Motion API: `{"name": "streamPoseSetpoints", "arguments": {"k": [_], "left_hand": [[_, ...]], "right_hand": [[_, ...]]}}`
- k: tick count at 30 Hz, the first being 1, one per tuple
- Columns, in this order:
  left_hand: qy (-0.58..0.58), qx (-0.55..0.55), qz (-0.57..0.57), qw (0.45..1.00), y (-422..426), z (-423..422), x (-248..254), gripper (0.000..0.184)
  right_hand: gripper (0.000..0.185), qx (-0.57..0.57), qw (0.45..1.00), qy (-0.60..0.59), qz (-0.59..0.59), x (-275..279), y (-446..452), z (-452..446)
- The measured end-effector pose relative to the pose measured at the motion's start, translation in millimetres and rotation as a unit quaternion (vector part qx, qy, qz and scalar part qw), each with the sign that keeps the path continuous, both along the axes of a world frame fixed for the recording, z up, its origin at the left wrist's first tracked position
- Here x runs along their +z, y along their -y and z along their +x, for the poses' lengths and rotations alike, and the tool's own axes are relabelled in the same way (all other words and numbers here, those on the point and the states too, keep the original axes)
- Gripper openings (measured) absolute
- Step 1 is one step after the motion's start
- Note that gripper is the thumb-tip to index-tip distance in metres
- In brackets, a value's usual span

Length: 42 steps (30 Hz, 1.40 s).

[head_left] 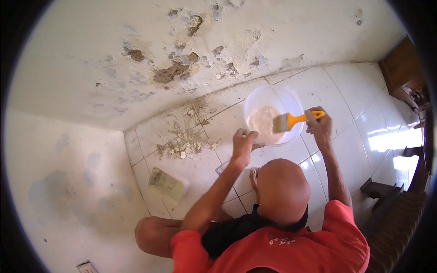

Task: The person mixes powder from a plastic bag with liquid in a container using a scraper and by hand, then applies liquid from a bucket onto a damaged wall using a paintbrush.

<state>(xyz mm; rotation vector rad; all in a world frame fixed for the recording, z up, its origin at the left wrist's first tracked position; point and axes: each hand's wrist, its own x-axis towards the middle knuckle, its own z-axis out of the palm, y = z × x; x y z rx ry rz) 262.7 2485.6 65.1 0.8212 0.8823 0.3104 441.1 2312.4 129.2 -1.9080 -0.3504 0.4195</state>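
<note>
My right hand [320, 126] is closed round the yellow handle of a paintbrush [298, 119]. The brush's bristles are over or in the pale, creamy mix [264, 123] inside a translucent round tub [293, 98]. On the tub's near left side, my left hand [243, 144] grips the rim with its fingers bent. The tub stands on the white tiled floor, close to the wall. My bent knee [283, 189] is just below the tub, hiding part of the floor.
Peeling plaster with bare patches marks the wall [170, 73]. Crumbled debris [184, 148] lies along its foot. A pale rectangular container [169, 185] is on the floor to the left. Dark wooden furniture [403, 66] stands at the right, and a wall socket [86, 267] is at lower left.
</note>
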Motion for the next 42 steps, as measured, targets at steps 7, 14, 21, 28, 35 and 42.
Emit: {"name": "streamPoseSetpoints", "arguments": {"k": [7,14,21,28,35,42], "left_hand": [[-0.087,-0.128,0.07,0.985,-77.8,-80.5,25.5,0.032],[-0.166,-0.131,0.103,0.972,-108.2,-168.6,74.4,0.032],[-0.128,-0.065,0.101,0.984,-99.3,-232.6,63.9,0.048],[-0.103,-0.032,0.108,0.988,-85.8,-237.6,74.9,0.049],[-0.092,-0.033,0.089,0.991,-87.1,-242.1,63.3,0.051],[-0.107,-0.031,0.085,0.99,-79.9,-249.6,67.6,0.051]], "right_hand": [[0.029,0.026,0.913,-0.205,0.351,8.9,-27.2,1.5],[0.019,0.331,0.901,0.212,0.184,-73.2,-129.1,-0.9],[0.02,0.186,0.899,0.374,0.128,-132.7,-180.4,17.6],[0.023,0.184,0.907,0.352,0.144,-145.9,-225.3,-33.5],[0.016,0.299,0.897,0.301,0.124,-155.9,-202.4,3.9],[0.016,0.022,0.942,0.29,0.165,-199.4,-192.9,-1.6]]}}
